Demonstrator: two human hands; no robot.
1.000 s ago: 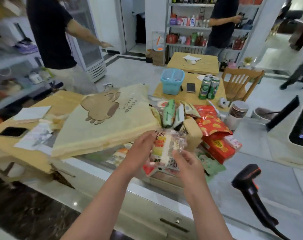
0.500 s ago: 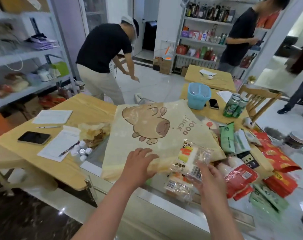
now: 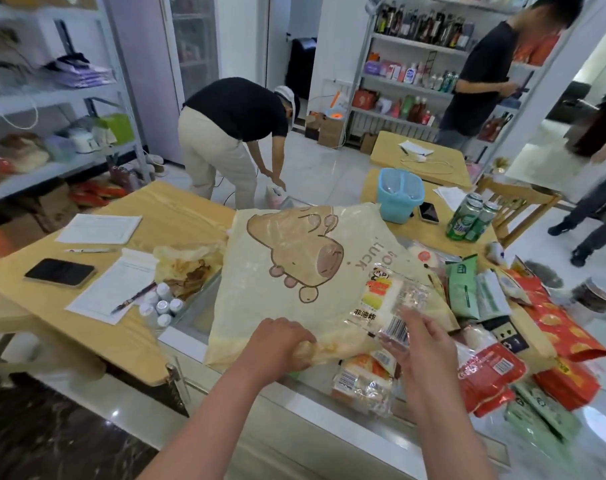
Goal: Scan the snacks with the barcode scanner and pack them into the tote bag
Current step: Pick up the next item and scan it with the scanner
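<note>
This is a small shop. In the upper right of the frame, white shelves carry rows of dark bottles and colourful packs. A fridge with a glass door stands at the top, left of centre. A grey rack with goods fills the upper left. In the lower right, many snack packets lie on a glass-topped surface. Green cans stand further up the frame.

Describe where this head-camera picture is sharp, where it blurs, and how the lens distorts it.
Head view: the snack pack in the right hand and the tote bag are sharp, barcode lines distinct; the left-edge shelves smear with blur; the wide-angle lens splays the shelf uprights outward.
</note>
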